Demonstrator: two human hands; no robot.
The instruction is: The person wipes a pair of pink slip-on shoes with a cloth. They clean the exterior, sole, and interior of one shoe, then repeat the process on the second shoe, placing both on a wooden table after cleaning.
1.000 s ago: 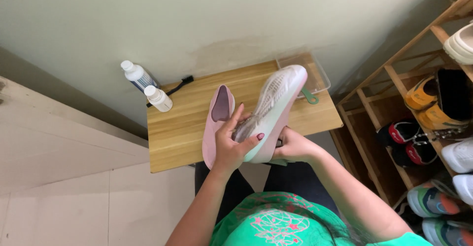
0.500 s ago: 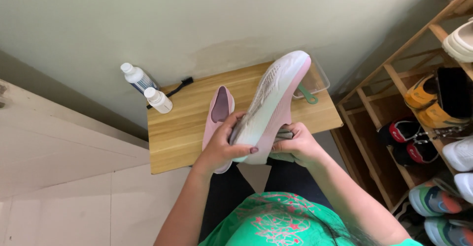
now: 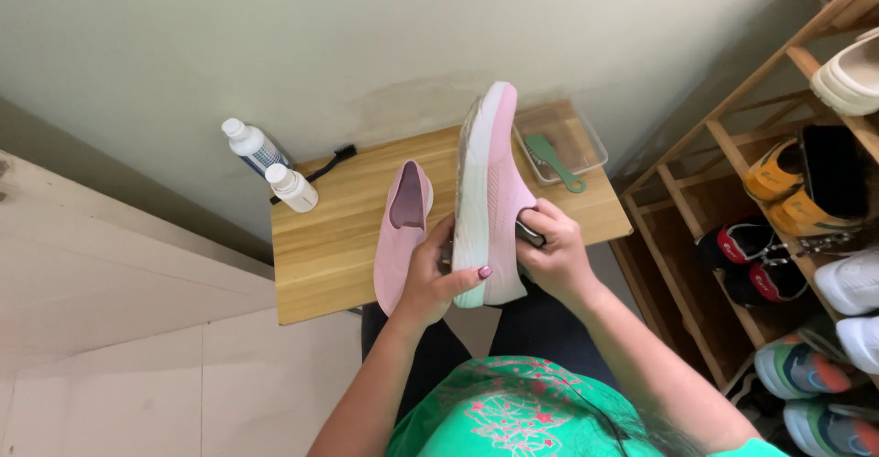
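My left hand [image 3: 438, 278] grips the heel end of a pink slip-on shoe [image 3: 487, 182] with a white sole, held on its side above a small wooden table [image 3: 339, 228]. The right hand [image 3: 549, 251] presses a small dark object, partly hidden by the fingers, against the shoe's pink side. The matching pink shoe [image 3: 401, 228] lies flat on the table just left of my hands, opening upward.
Two white bottles [image 3: 275, 168] and a black brush [image 3: 320, 168] stand at the table's back left. A clear tray [image 3: 586, 150] holding a green brush [image 3: 554, 159] sits at the back right. A wooden shoe rack [image 3: 778, 210] full of shoes stands to the right.
The held shoe has been turned from sole-up and tilted right onto its side, now more upright, with its pink upper facing my right hand. My right hand moved up onto the shoe's side.
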